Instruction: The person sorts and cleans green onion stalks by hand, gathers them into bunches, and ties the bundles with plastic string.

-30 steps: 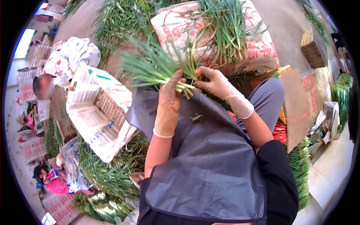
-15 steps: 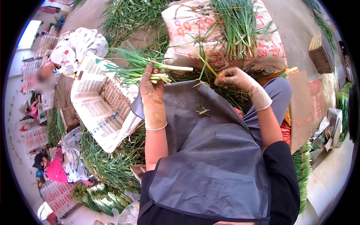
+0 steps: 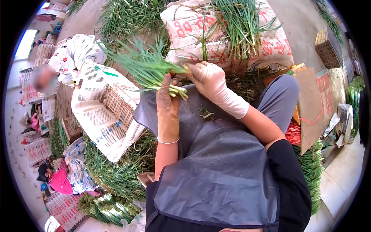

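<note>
My left hand [image 3: 168, 98], in a soiled tan glove, is closed around a bunch of green onions [image 3: 145, 67]. Their leaves fan out to the left, and the pale stem ends stick out to the right over my lap. My right hand [image 3: 210, 81], gloved too, is at the right side of the bunch with its fingers pinched on a green onion stalk [image 3: 178, 69]. Beneath both hands spreads a dark apron [image 3: 216, 154] with a few green scraps on it. More loose green onions [image 3: 241, 34] lie on the white sack [image 3: 185, 29] in front of me.
A white-lined crate [image 3: 104, 131] stands at my left among heaped greens [image 3: 116, 166]. To the right are a cardboard sheet [image 3: 309, 112] and stacked greens [image 3: 311, 174]. A person in pink [image 3: 62, 179] sits at the far left; another person [image 3: 77, 58] is farther up.
My right hand has moved left from beside the sack to the bunch and now pinches a stalk there. The bunch in my left hand has shifted slightly right and down.
</note>
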{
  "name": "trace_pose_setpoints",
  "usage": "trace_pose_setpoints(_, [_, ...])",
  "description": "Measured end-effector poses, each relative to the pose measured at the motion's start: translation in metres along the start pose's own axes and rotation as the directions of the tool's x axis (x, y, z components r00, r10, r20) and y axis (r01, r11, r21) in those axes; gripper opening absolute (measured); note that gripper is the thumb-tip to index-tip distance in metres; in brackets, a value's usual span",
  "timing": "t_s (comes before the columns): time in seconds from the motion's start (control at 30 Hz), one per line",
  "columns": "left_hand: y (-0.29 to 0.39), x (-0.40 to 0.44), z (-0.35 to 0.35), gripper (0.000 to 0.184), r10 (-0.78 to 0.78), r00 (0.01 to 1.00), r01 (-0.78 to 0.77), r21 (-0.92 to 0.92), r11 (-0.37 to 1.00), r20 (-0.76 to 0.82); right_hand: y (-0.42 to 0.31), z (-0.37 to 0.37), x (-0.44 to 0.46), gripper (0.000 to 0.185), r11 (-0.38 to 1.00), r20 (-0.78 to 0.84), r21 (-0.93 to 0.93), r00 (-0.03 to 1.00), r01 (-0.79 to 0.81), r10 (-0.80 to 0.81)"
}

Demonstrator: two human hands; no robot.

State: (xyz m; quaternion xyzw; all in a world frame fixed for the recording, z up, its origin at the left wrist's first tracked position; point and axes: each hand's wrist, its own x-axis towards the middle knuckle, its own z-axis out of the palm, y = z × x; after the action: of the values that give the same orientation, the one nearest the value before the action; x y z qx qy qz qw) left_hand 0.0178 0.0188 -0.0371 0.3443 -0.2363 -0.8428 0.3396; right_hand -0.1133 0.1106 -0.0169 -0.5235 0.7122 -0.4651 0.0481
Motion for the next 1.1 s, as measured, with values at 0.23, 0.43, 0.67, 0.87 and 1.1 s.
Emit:
trace_pose_setpoints(0.23, [-0.016,0.003,0.005,0.022,-0.117,0.993,0.119,-0.071,0.99,0.036,0.011,0.006,-0.009,0.015,0.438,0.398,0.688,0.806,-0.578,0.438])
trace_pose_setpoints(0.43, [0.002,0.002,0.014,0.022,-0.078,0.996,0.076,-0.041,0.996,-0.046,0.009,-0.01,-0.003,0.015,0.178,0.338,0.852,0.777,-0.492,0.531])
trace_pose_setpoints(0.67, [0.084,0.02,-0.024,0.016,0.253,0.967,-0.254,-0.017,0.967,-0.039,0.113,-0.051,-0.05,0.038,0.687,0.5,-0.712,0.583,-0.144,0.64])
trace_pose_setpoints(0.87, [0.066,0.003,-0.001,0.019,0.199,0.966,-0.187,0.088,0.978,-0.162,0.146,0.055,-0.018,0.032,0.608,0.436,0.016,0.553,-0.794,0.71])
trace_pose_setpoints(1.1, [0.049,0.001,0.0,0.029,0.122,0.992,-0.126,0.127,0.984,0.042,0.064,0.078,0.012,0.023,0.829,0.619,-0.539,0.597,-0.151,0.51])
